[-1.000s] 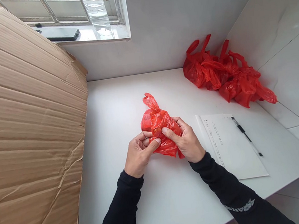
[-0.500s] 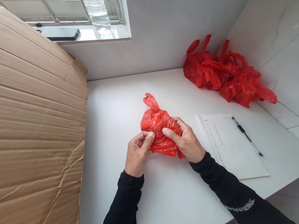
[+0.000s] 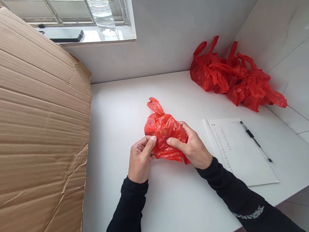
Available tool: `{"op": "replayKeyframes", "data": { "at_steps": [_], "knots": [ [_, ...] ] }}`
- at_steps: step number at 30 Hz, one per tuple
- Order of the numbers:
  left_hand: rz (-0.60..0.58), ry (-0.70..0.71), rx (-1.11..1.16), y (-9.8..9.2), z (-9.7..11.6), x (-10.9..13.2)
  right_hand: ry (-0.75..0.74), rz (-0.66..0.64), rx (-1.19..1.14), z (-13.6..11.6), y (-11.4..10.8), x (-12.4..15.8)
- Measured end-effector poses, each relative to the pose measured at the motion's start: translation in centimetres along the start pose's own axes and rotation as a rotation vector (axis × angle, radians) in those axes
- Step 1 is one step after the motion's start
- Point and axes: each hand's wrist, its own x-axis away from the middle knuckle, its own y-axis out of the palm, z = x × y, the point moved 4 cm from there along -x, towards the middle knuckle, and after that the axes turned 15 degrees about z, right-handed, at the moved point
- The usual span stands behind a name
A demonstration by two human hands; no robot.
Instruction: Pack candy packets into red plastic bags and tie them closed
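Observation:
A red plastic bag (image 3: 165, 129), with a twisted end sticking up at its far left, is between my hands over the white table (image 3: 170, 203). My left hand (image 3: 141, 156) pinches its left edge, thumb on top and fingers partly beneath. On the other side my right hand (image 3: 194, 147) grips the bag, its thumb pressed on the upper face and its fingers around the right edge. The bag's contents are hidden by the crinkled film.
Several red plastic bags (image 3: 233, 73) are heaped at the back right against the wall. Sheets of paper with writing (image 3: 249, 161) and a black pen (image 3: 253, 140) lie to the right. A large cardboard box (image 3: 32, 145) fills the left. A clear bottle (image 3: 100, 12) and a dark flat device (image 3: 64, 35) rest on the windowsill.
My left hand has shifted slightly left with the bag's edge, and my right thumb has slid a little left across the bag. Both hands keep their hold.

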Motion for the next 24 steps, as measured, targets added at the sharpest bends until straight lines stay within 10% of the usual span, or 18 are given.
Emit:
{"op": "replayKeyframes", "data": {
  "at_steps": [24],
  "knots": [
    [0.120, 0.008, 0.080, -0.23, 0.17, -0.10, 0.027, -0.120, -0.001, 0.20, 0.31, 0.12]
  ]
}}
